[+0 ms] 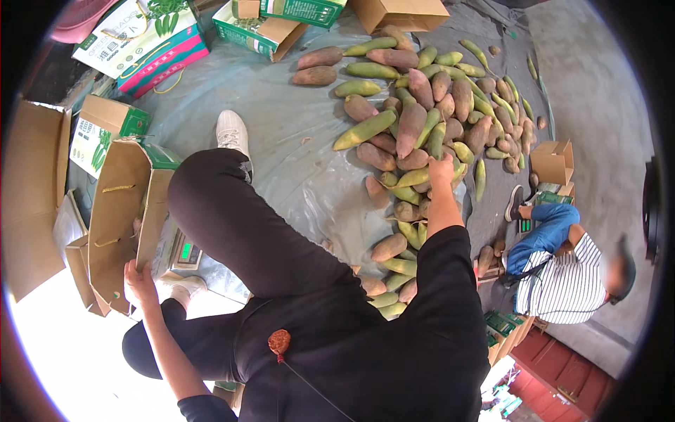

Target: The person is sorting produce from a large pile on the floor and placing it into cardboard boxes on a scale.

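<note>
My right hand (441,170) reaches into a heap of root vegetables, its fingers curled at the lower end of a green radish (436,139). Pinkish-brown long roots (411,131) lie mixed with the green radishes around it. My left hand (140,283) grips the near edge of a tall open cardboard box (112,211) with yellow cord handles. Only a small part of the contents shows inside. A digital scale (185,252) with a lit green display sits beside the box, partly hidden by it.
Another person (562,274) in a striped shirt sits at the right, near a small open box (553,162). Green-and-white cartons (246,32) and a gift box (140,49) stand at the upper left. Plastic sheeting (281,112) covers the floor. My bent legs lie between box and heap.
</note>
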A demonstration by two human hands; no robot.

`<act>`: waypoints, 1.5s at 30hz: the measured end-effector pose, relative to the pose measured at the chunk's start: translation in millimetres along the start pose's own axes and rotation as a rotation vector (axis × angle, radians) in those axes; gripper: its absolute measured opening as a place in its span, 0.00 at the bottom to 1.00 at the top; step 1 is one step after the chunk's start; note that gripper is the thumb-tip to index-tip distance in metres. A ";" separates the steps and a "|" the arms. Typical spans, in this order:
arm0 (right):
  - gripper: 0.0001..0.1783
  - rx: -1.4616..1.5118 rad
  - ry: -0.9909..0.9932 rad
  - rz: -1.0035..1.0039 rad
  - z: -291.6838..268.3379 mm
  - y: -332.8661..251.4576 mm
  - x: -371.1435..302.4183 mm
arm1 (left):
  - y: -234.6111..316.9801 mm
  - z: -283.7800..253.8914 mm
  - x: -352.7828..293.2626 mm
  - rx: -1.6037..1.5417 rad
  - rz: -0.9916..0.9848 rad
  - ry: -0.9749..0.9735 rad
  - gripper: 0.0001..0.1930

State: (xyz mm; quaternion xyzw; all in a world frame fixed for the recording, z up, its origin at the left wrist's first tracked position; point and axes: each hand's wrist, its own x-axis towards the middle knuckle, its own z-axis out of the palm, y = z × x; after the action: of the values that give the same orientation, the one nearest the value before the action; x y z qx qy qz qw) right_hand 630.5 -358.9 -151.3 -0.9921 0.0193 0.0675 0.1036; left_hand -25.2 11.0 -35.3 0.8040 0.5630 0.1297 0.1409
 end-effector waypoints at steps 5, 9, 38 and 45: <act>0.39 0.086 -0.079 0.120 4.3 5.5 19.3 | 15.0 3.3 2.5 0.001 0.004 0.026 0.07; 0.38 0.041 -0.124 0.187 10.3 -5.8 20.8 | 13.0 -0.5 -2.4 0.000 0.014 0.088 0.07; 0.15 1.354 -0.908 -0.125 -29.0 -111.3 -93.7 | 50.5 -26.0 -1.3 0.283 -0.157 -0.028 0.04; 0.24 0.956 -1.321 -0.673 -110.6 -291.0 -192.6 | 45.7 -25.6 -1.4 0.272 -0.125 -0.012 0.03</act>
State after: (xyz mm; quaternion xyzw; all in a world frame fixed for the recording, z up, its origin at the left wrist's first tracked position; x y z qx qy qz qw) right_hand 469.4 -92.7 41.6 -0.5538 -0.3116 0.5780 0.5120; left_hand 4.6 -3.2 5.3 0.7798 0.6234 0.0385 0.0420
